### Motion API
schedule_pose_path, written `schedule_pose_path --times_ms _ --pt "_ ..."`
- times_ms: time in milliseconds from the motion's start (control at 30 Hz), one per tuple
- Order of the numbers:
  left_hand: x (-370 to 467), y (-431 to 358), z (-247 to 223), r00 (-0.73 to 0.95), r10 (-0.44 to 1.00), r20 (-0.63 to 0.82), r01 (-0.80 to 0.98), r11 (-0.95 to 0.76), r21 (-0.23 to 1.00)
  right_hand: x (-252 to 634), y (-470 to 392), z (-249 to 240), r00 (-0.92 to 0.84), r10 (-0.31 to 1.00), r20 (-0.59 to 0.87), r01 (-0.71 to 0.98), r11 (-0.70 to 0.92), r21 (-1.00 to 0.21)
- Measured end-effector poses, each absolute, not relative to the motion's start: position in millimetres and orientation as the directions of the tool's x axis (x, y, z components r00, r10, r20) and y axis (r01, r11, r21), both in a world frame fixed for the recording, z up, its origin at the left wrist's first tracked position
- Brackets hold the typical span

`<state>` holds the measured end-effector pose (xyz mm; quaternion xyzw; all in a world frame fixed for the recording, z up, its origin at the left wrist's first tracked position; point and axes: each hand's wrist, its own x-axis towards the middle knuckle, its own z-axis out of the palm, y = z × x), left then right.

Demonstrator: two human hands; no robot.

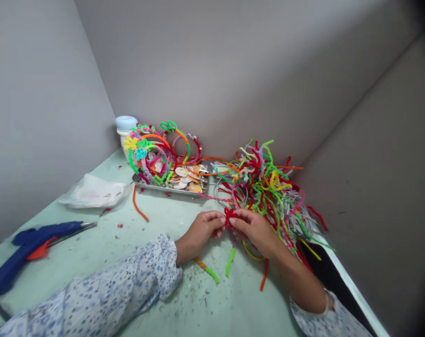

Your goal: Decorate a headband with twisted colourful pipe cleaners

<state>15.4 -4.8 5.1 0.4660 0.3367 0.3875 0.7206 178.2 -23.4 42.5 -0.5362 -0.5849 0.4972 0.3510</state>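
Between my two hands is a small red pipe-cleaner flower (229,216) with looped petals. My left hand (207,226) pinches its left side between thumb and fingers. From the right, my right hand (253,229) grips the other side with thumb and forefinger. Below the hands, a purple and green pipe-cleaner piece (230,257) hangs or lies; whether it joins the flower I cannot tell. An orange and green pipe cleaner (207,270) lies near my left wrist, and an orange end (264,275) shows by my right forearm.
A large tangle of coloured pipe cleaners (265,187) lies behind my right hand. Pipe-cleaner hoops with flowers (156,150) rest on a metal tray (170,188) of round paper pieces. At left are a blue glue gun (33,248), a white plastic packet (95,191) and a blue-lidded bottle (126,124).
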Motion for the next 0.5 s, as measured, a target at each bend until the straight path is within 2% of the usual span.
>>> schedule_pose_path --times_ms 167,500 --pt "16.1 -4.4 7.4 0.507 0.850 -0.142 -0.233 0.294 0.927 180.0 -21.0 38.7 -0.169 0.981 -0.094 0.344 -0.031 -0.938" --pt "10.9 -1.7 4.9 0.635 0.746 -0.199 -0.264 0.452 0.852 187.5 -19.4 37.5 -0.298 0.947 0.123 0.486 0.261 -0.834"
